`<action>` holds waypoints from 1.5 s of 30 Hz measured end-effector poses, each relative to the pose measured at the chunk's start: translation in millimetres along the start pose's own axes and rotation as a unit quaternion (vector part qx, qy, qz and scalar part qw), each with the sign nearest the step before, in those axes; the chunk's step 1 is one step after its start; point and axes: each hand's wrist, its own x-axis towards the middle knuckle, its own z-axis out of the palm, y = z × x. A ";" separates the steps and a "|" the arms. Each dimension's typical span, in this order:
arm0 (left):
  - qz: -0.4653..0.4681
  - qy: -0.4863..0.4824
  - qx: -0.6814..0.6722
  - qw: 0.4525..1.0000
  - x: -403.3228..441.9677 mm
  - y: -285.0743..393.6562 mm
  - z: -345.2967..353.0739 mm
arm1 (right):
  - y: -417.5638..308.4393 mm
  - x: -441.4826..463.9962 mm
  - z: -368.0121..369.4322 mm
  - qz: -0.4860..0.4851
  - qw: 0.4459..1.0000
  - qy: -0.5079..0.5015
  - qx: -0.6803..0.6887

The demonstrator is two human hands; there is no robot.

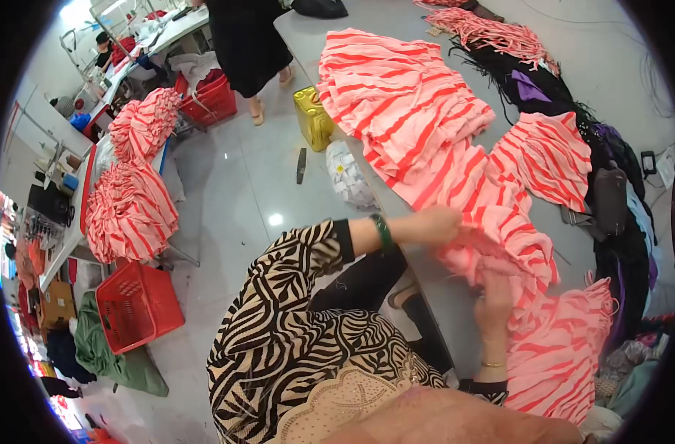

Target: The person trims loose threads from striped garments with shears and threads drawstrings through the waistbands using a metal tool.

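Pink fabric with red stripes [404, 96] lies in a long gathered heap along the grey table [300, 33]. My left hand [437, 226], below a green bangle, is closed on the edge of this fabric near the middle of the heap. Just below it, my right hand [494, 300], with a thin gold bracelet at the wrist, has its fingers closed on a fold of the same cloth. Motion blurs the fabric between the hands. A separate striped piece [548, 159] lies to the right, and a fringed piece [559, 355] is below my right hand.
Dark garments [618, 251] line the table's right side. On the floor stand a yellow tin [313, 118], a white bundle [348, 174] and red baskets [137, 307]. More striped bundles [134, 214] hang at the left table. A person in black [248, 44] stands beyond.
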 end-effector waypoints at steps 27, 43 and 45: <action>-0.123 -0.051 -0.679 0.722 -27.2 37.3 106.7 | -56.1 -14.2 -47.3 0.306 0.926 0.064 0.211; -0.145 -0.066 -0.752 0.639 -42.9 -3.3 119.6 | -86.0 -30.5 -53.1 0.174 0.817 -0.177 0.521; -0.130 -0.059 -0.754 0.642 -42.8 11.1 110.2 | -83.0 -41.0 -49.1 0.179 0.823 -0.154 0.517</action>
